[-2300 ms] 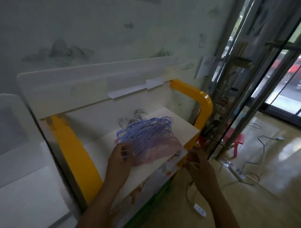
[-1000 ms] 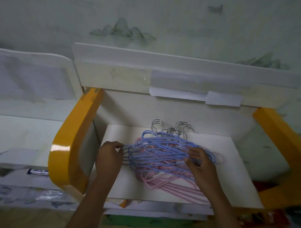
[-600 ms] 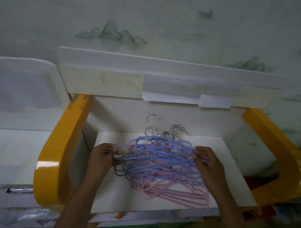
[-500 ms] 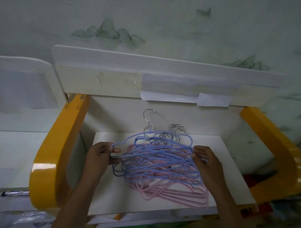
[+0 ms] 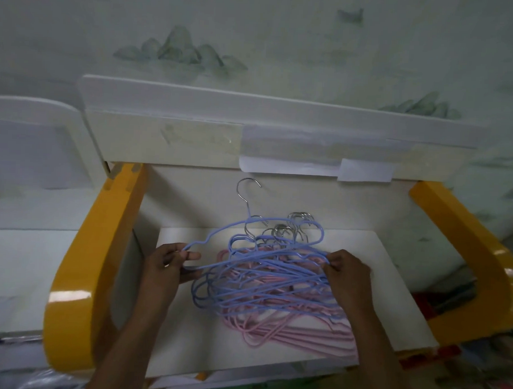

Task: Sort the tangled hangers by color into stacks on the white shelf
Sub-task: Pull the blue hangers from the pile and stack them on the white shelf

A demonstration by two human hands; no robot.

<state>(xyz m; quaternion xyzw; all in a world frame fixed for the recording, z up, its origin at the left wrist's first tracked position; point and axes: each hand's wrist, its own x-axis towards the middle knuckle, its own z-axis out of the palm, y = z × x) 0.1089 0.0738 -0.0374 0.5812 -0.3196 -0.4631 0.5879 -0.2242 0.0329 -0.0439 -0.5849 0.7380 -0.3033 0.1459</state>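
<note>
A tangled heap of blue hangers point(image 5: 263, 284) lies over pink hangers point(image 5: 276, 334) on the white shelf point(image 5: 203, 352). One blue hanger point(image 5: 219, 236) is raised out of the heap, its metal hook point(image 5: 245, 194) standing above the rest. My left hand point(image 5: 168, 267) pinches that hanger's left end. My right hand point(image 5: 345, 276) grips its right end together with other blue strands. Several metal hooks point(image 5: 289, 230) bunch at the back of the heap.
Yellow curved side rails stand at the left point(image 5: 81, 272) and right point(image 5: 465, 260) of the shelf. A white upper board point(image 5: 252, 112) with taped paper strips point(image 5: 288, 166) overhangs the back. Another white shelf unit point(image 5: 27, 157) is at the left.
The top blue hanger has risen from the heap, its hook climbing higher against the back wall. Both hands have spread apart to its two ends.
</note>
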